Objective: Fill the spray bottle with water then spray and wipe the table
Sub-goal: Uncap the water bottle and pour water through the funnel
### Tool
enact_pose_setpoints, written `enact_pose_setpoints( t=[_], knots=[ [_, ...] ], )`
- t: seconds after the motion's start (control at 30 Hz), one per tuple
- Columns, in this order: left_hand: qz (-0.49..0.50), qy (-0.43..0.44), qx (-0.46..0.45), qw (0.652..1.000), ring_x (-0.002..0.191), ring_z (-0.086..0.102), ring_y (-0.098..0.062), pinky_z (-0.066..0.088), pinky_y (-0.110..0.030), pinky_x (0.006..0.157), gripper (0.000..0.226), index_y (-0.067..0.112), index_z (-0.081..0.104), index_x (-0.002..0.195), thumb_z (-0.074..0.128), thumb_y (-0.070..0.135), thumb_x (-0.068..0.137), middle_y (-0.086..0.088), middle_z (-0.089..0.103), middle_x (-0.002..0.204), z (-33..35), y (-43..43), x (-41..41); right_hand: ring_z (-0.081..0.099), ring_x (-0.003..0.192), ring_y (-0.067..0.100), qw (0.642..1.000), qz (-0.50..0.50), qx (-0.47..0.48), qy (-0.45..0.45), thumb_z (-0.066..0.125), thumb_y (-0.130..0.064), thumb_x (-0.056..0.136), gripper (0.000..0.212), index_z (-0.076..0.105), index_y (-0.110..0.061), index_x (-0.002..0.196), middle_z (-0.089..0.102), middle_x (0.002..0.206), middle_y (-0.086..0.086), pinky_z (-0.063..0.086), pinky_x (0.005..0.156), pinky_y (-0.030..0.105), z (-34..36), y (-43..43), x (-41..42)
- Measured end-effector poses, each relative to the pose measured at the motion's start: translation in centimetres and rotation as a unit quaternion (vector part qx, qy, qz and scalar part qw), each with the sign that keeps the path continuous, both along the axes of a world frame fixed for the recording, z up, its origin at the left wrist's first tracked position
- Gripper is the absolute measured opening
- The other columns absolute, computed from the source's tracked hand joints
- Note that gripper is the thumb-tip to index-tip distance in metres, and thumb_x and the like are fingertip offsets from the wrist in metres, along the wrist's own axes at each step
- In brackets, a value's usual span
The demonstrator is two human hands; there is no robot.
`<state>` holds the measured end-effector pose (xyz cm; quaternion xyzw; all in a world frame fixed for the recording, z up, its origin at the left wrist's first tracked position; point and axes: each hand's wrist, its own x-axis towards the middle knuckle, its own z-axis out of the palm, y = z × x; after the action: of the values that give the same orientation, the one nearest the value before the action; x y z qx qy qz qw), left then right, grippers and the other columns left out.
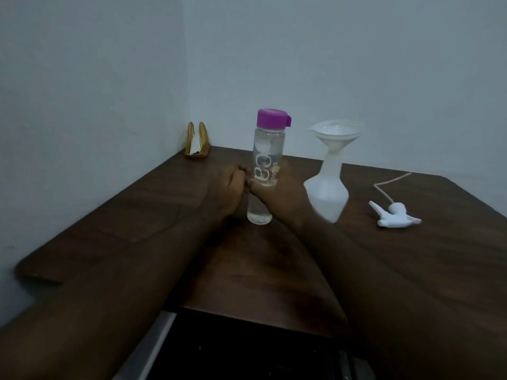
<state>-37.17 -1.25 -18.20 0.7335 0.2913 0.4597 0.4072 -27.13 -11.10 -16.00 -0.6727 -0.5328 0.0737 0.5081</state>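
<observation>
Mid-table, the upright bottle (264, 171) stands between both hands, right hand (277, 193) wrapped around its middle, left hand (227, 187) curled just beside it, and the funnel-topped sprayer (327, 187) near its right.

The scene is dimly and evenly lit, with a cool bluish cast on the walls (329, 64); no light source can be made out. The dark surface (411, 256) swallows detail, and shadows are faint. The white spray bottle (326, 190) is smeared by blur. Straight edges are bowed towards the borders.
</observation>
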Motion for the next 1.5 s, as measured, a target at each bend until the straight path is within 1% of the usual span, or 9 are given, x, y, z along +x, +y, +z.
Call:
enact_pose_setpoints(
  t=[0.1,0.2,0.37,0.63,0.73,1.0,1.2,1.37,1.5],
  knots=[
    [-0.028,-0.102,-0.036,0.994,0.066,0.062,-0.008,0.049,-0.027,0.061,0.022,0.018,0.058,0.089,0.036,0.016,0.091,0.000,0.066,0.075,3.3,-2.1,0.4,0.065,0.086,0.002,1.000,0.009,0.003,0.016,0.075,-0.031,0.077,0.034,0.054,-0.025,0.103,0.066,0.095,-0.010,0.053,0.072,0.021,-0.2,-3.2,0.1],
    [-0.076,-0.129,0.000,0.989,0.074,0.062,-0.016,0.052,-0.030,0.063,0.029,0.016,0.058,0.095,0.036,0.036,0.092,-0.005,0.063,0.084,7.4,-5.3,0.7,0.064,0.089,0.001,1.000,0.014,-0.001,0.028,0.075,-0.031,0.078,0.044,0.053,-0.018,0.114,0.067,0.099,-0.009,0.049,0.070,0.014,-0.4,-5.1,0.4],
    [-0.139,-0.130,0.006,0.982,0.088,0.066,-0.034,0.052,-0.039,0.075,0.031,0.013,0.063,0.094,0.055,0.040,0.082,-0.018,0.068,0.096,11.3,-8.2,2.2,0.067,0.097,0.009,0.996,0.058,-0.022,0.063,0.077,-0.038,0.076,0.058,0.051,-0.020,0.125,0.067,0.110,-0.005,0.057,0.086,0.031,0.2,-5.5,0.9],
    [-0.238,0.008,-0.010,0.971,0.090,0.070,-0.035,0.057,-0.043,0.086,0.028,0.005,0.066,0.097,0.072,0.007,0.071,-0.026,0.069,0.103,13.1,-7.2,1.9,0.071,0.095,0.024,0.974,0.161,0.029,0.156,0.082,-0.025,0.071,0.053,0.060,-0.011,0.117,0.071,0.104,0.011,0.059,0.085,0.043,3.4,-4.4,2.2],
    [-0.207,0.010,0.008,0.978,0.096,0.067,-0.043,0.055,-0.053,0.089,0.026,0.010,0.068,0.088,0.081,0.007,0.065,-0.024,0.069,0.098,12.7,-6.7,1.8,0.071,0.089,0.030,0.970,0.175,0.007,0.166,0.081,-0.017,0.073,0.040,0.065,-0.001,0.105,0.072,0.097,0.018,0.059,0.084,0.048,3.5,-3.7,2.4],
    [-0.144,-0.056,0.048,0.987,0.076,0.072,-0.033,0.058,-0.042,0.076,0.013,0.003,0.065,0.080,0.068,-0.009,0.075,-0.008,0.065,0.074,12.0,-7.6,3.1,0.061,0.057,0.025,0.967,0.089,0.117,0.208,0.067,0.001,0.076,0.011,0.062,0.011,0.076,0.061,0.064,0.018,0.050,0.058,0.032,2.0,-3.1,0.1],
    [-0.094,-0.054,0.065,0.992,0.083,0.070,-0.037,0.058,-0.046,0.078,0.013,0.014,0.070,0.072,0.073,0.003,0.064,0.000,0.068,0.074,11.8,-7.8,3.0,0.069,0.068,0.027,0.972,0.050,0.137,0.184,0.074,-0.008,0.076,0.008,0.068,-0.010,0.080,0.070,0.072,0.011,0.058,0.065,0.041,1.5,-3.0,-0.5],
    [-0.021,-0.052,0.079,0.995,0.069,0.066,-0.015,0.057,-0.036,0.069,0.011,0.014,0.071,0.071,0.070,0.012,0.060,0.001,0.068,0.071,11.8,-8.7,3.7,0.069,0.080,0.025,0.978,-0.065,0.130,0.153,0.075,-0.018,0.079,0.026,0.066,-0.004,0.100,0.072,0.089,0.010,0.060,0.077,0.043,1.2,-2.3,-1.2],
    [0.007,-0.051,0.082,0.995,0.079,0.068,-0.021,0.059,-0.038,0.072,0.017,0.017,0.069,0.080,0.075,0.021,0.065,-0.002,0.070,0.081,11.5,-9.2,3.7,0.068,0.092,0.028,0.984,-0.083,0.112,0.115,0.072,-0.022,0.084,0.035,0.064,-0.001,0.111,0.071,0.102,0.014,0.057,0.084,0.044,1.3,-2.4,-1.4]
  ],
)
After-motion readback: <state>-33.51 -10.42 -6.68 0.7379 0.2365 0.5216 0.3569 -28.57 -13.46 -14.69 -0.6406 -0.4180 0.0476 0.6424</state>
